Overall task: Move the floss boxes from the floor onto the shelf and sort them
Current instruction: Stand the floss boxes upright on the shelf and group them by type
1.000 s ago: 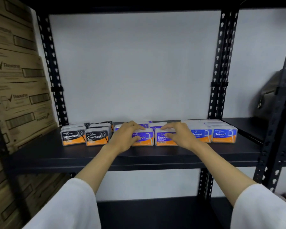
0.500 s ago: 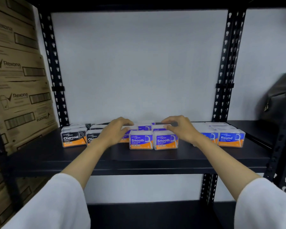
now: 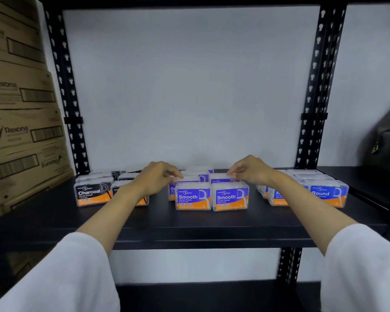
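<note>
On the shelf (image 3: 189,224), both hands' grips pinch second-row boxes behind two labelled "Smooth Dental Flosser" (image 3: 193,197).

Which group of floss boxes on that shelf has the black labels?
The Charcoal boxes at the shelf's left end: their labels are black and orange, while the Smooth boxes and Round boxes are blue and orange.

Rexona cartons (image 3: 20,131) stacked left; perhaps a dark bag (image 3: 385,145) right.

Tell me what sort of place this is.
Probably a stockroom or shop storage area: a black slotted-metal shelf holds labelled plastic floss boxes grouped by type, and printed brown cardboard cartons are stacked beside it.
</note>
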